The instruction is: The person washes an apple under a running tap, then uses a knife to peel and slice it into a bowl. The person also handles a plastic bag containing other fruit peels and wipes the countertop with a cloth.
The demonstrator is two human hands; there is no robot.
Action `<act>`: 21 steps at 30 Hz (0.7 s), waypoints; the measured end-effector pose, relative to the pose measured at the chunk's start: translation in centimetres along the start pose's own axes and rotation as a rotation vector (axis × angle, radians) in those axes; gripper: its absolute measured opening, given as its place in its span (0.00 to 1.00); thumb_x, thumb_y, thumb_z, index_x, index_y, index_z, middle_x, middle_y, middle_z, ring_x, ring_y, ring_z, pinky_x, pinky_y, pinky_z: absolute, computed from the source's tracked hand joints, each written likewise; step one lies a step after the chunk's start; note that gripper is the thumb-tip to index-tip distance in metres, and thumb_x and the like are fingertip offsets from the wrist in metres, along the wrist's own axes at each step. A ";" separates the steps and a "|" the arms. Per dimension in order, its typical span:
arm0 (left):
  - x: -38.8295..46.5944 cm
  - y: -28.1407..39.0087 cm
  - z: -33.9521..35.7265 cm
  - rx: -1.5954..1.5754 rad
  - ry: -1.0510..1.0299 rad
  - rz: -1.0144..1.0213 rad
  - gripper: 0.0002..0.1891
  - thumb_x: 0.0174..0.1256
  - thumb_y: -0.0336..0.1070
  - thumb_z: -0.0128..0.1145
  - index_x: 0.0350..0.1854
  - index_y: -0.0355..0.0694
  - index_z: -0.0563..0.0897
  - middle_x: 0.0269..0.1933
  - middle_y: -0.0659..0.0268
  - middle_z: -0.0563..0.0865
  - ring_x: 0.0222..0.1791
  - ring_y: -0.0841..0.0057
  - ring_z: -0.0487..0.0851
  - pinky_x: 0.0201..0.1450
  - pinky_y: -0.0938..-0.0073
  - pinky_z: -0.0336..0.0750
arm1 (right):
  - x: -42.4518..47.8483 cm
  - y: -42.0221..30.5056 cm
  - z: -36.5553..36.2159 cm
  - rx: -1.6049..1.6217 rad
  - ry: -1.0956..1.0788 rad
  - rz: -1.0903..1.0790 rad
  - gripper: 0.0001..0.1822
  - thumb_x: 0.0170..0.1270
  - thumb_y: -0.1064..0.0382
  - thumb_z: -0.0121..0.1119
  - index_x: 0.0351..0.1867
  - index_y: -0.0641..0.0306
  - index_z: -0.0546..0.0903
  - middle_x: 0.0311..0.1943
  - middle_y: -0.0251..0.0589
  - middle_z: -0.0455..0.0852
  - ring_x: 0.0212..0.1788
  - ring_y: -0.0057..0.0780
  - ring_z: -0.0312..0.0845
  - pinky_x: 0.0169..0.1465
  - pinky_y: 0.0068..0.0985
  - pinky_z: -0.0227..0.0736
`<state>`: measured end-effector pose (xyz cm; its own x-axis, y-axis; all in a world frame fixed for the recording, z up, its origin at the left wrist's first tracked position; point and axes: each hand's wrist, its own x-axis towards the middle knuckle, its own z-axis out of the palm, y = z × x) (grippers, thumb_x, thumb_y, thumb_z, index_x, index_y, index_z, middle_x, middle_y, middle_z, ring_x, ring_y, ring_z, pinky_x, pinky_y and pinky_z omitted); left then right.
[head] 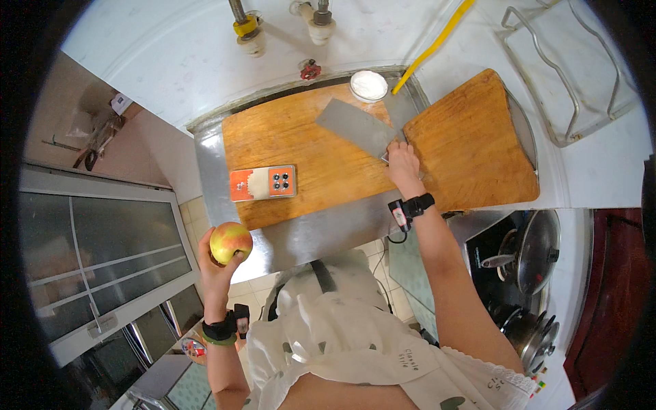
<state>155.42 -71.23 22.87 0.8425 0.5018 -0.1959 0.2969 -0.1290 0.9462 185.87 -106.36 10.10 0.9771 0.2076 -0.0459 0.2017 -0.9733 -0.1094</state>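
Note:
My left hand [218, 266] holds a red-and-yellow apple [231, 243] off the near left corner of a wooden cutting board [328, 169]. My right hand [404, 165] is closed around the handle of a cleaver [357, 126], whose broad blade lies over the right part of the board, pointing up and left. A mobile phone [263, 183] in an orange and cream case lies on the board's left side, camera side up. At the board's far right corner is a small bowl of white powder [369, 85].
A second wooden board [474, 148] leans at the right beside a metal rack [564, 77]. A yellow hose [433, 46] and pipe valves [310, 69] are beyond the steel counter [302, 246]. A lidded pan [536, 253] and pots stand at lower right.

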 end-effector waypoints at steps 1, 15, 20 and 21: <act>0.3 -0.1 -0.4 -0.006 -0.004 0.000 0.38 0.51 0.26 0.70 0.66 0.36 0.66 0.58 0.59 0.75 0.57 0.69 0.78 0.60 0.70 0.75 | -1.2 -0.6 -1.1 0.006 -0.023 -0.008 0.23 0.48 0.67 0.68 0.48 0.64 0.76 0.49 0.52 0.78 0.54 0.49 0.74 0.55 0.38 0.74; 5.8 -3.2 -3.2 -0.036 -0.576 0.109 0.38 0.51 0.28 0.71 0.65 0.36 0.65 0.57 0.59 0.76 0.56 0.71 0.79 0.58 0.70 0.76 | -21.9 -7.2 -7.8 0.364 0.380 0.266 0.12 0.61 0.58 0.64 0.40 0.62 0.78 0.29 0.44 0.84 0.29 0.40 0.81 0.34 0.33 0.75; 4.2 -3.4 -0.4 -0.141 -0.816 0.082 0.38 0.51 0.27 0.70 0.64 0.35 0.64 0.56 0.59 0.76 0.56 0.72 0.78 0.59 0.70 0.75 | -32.0 -8.5 -12.0 1.285 0.316 0.510 0.19 0.72 0.48 0.54 0.44 0.65 0.75 0.20 0.32 0.75 0.20 0.20 0.69 0.25 0.21 0.63; 3.5 -3.0 0.2 -0.127 -0.859 0.089 0.38 0.51 0.27 0.71 0.64 0.35 0.64 0.56 0.59 0.76 0.56 0.73 0.78 0.59 0.70 0.75 | -34.0 -9.1 -13.3 1.442 0.334 0.539 0.20 0.74 0.47 0.52 0.45 0.65 0.75 0.21 0.31 0.74 0.19 0.18 0.67 0.25 0.20 0.62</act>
<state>157.55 -69.27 19.33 0.9226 -0.3309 -0.1984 0.2050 -0.0153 0.9786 151.69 -105.87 25.86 0.9194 -0.3390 -0.1994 -0.2027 0.0259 -0.9789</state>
